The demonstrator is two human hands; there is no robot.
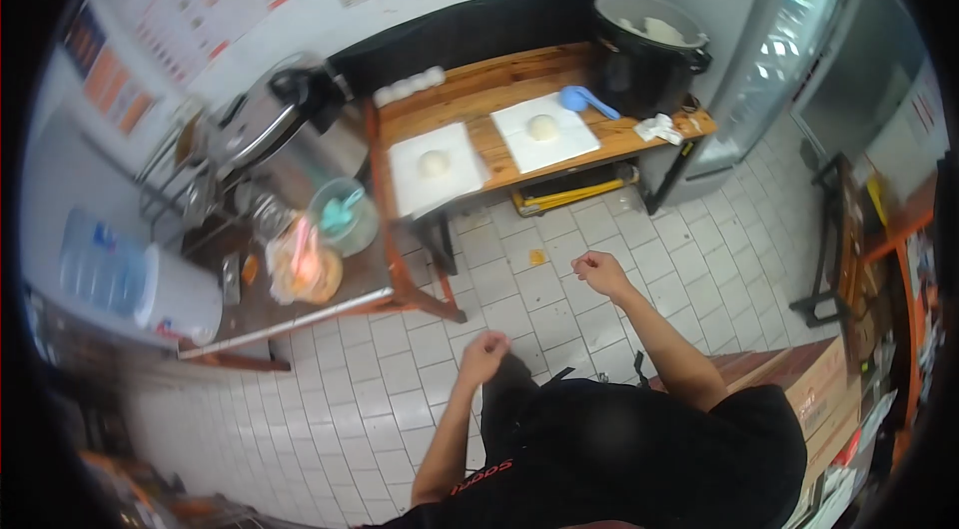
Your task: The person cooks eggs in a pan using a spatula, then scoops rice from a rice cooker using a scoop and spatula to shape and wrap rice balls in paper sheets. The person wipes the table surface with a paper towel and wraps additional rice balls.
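My left hand (485,355) hangs over the tiled floor near my leg, fingers curled; whether anything is inside is too small to tell. Higher and to the right, my right hand (598,271) is also held over the floor with its fingers bent together. Neither touches the wooden bench (529,76). On that bench lie two white sheets, each with a round pale mound: a left mound (434,164) and a right mound (542,127). A blue scoop (589,101) rests beside the right sheet, near a large black pot (649,69) holding white contents.
A side table (350,291) at left holds a steel cooker (300,144), a clear tub (343,219) and a plastic bag (305,264). A yellow-framed object (579,191) sits under the bench. Cardboard boxes (814,394) stand at lower right, a glass-door fridge (764,59) at upper right.
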